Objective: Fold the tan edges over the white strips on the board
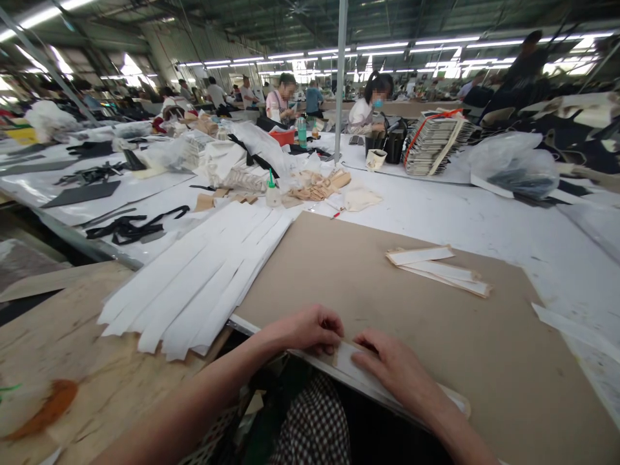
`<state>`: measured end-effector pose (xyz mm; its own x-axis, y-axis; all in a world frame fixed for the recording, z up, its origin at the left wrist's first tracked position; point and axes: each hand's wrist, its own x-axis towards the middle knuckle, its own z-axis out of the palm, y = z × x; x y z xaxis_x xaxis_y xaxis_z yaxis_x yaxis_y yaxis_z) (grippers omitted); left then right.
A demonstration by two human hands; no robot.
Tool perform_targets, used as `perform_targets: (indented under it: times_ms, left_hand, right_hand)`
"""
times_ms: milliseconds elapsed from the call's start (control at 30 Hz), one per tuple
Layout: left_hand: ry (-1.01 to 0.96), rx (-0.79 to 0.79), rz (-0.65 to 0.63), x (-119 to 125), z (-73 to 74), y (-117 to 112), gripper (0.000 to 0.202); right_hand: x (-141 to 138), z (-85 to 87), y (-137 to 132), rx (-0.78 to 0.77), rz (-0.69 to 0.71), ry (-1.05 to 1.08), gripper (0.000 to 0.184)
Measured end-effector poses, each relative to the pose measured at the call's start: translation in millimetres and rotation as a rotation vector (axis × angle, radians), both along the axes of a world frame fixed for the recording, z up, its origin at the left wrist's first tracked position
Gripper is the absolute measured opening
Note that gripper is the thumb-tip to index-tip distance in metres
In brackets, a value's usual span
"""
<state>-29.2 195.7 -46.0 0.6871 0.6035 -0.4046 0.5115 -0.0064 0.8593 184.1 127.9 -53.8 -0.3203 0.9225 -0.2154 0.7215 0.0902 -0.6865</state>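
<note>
A white strip (346, 360) with a tan border lies along the near edge of a large brown board (310, 271). My left hand (312, 329) is at the strip's left end, its fingers curled and pinched on it; the fingertips are partly hidden. My right hand (392, 361) rests over the middle of the strip, with the thumb on the white face and bent fingers at the far edge. The right forearm covers part of the strip, and its rounded right end shows beyond. A few similar tan-edged white strips (438, 268) lie overlapped farther back on the board.
Long white strips (194, 278) are fanned out left of the board. Behind it stand a green-capped glue bottle (272, 192), tan pieces (320, 186) and a bound stack (433, 143). Black straps (130, 226) lie at left. A metal pole (340, 77) rises midtable; co-workers sit beyond.
</note>
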Motion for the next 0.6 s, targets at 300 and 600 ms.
perform_targets:
  times_ms: [300,600]
  left_hand:
    - [0.089,0.46,-0.09,4.2,0.7,-4.4,0.007]
    - [0.177,0.659,-0.153,2.0,-4.4,-9.7,0.008]
  right_hand:
    - [8.8,-25.4,-6.5,0.28,0.064,-0.052,0.017]
    - [16.2,-28.9,-7.8,0.34,0.157,0.003,0.022]
